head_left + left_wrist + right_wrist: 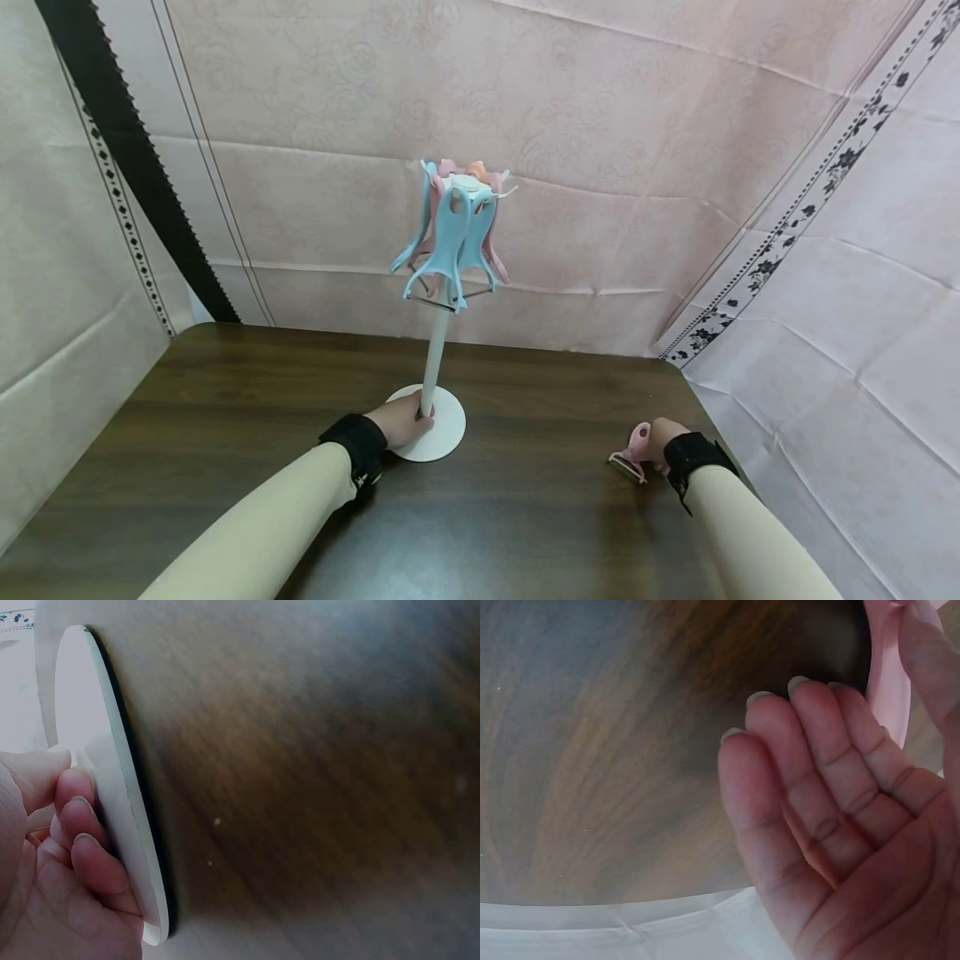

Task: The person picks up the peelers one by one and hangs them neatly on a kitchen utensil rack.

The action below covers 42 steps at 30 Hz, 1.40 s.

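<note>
A white stand (435, 358) with a round base (447, 425) stands on the table. From its top hang several Y-shaped peelers: light blue peelers (448, 237) in front, with pink and orange ones partly hidden behind. My left hand (405, 419) grips the pole low down, just above the base; the left wrist view shows the curled fingers (94, 866) beside the base's edge. At the right, my right hand (664, 440) holds a pink peeler (638, 443) low over the table, its metal blade toward the left. Only part of its pink handle (889, 675) appears in the right wrist view.
The dark wooden table (247, 433) has rounded far corners. Pale patterned cloth (600, 167) hangs behind it and along both sides. A black strip (142, 158) runs down the cloth at the left. The right hand is near the table's right edge.
</note>
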Each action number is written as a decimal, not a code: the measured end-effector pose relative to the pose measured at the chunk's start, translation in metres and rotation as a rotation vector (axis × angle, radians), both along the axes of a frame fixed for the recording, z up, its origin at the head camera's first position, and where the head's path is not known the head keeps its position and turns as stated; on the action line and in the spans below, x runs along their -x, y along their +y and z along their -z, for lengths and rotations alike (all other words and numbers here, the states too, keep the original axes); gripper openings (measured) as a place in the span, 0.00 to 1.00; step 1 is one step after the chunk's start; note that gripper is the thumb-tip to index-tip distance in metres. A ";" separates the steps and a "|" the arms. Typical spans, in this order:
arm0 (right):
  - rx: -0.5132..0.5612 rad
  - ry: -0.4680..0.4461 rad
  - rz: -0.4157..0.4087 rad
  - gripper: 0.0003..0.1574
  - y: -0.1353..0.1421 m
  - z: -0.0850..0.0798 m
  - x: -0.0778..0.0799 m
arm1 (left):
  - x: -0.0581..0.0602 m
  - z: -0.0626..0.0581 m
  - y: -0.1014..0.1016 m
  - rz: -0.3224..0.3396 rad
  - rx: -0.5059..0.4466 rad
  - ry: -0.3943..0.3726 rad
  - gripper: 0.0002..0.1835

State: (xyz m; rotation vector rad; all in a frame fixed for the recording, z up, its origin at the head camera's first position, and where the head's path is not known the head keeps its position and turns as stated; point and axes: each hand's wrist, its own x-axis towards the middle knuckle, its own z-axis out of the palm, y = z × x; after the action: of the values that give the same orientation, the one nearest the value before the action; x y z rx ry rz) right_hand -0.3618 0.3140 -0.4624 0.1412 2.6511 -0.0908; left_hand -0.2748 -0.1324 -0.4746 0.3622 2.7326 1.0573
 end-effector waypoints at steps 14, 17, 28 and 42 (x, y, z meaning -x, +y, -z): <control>0.018 0.167 -0.172 0.29 -0.005 0.005 0.000 | 0.005 0.006 0.000 -0.002 0.008 0.012 0.04; 0.034 0.190 -0.178 0.26 -0.008 0.001 -0.004 | 0.005 0.006 0.000 -0.001 0.005 0.009 0.03; 0.045 0.171 -0.221 0.18 -0.025 -0.009 -0.007 | 0.002 0.001 0.000 -0.013 0.007 -0.007 0.03; 0.206 0.287 -0.313 0.07 -0.033 -0.014 0.001 | 0.006 0.009 0.000 -0.034 0.013 -0.008 0.04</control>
State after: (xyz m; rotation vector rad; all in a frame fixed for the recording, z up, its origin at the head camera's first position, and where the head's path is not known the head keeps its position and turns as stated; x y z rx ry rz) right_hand -0.3624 0.2814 -0.4487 -0.3810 2.8889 -0.2983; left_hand -0.2810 -0.1324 -0.4832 0.3093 2.7468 1.0465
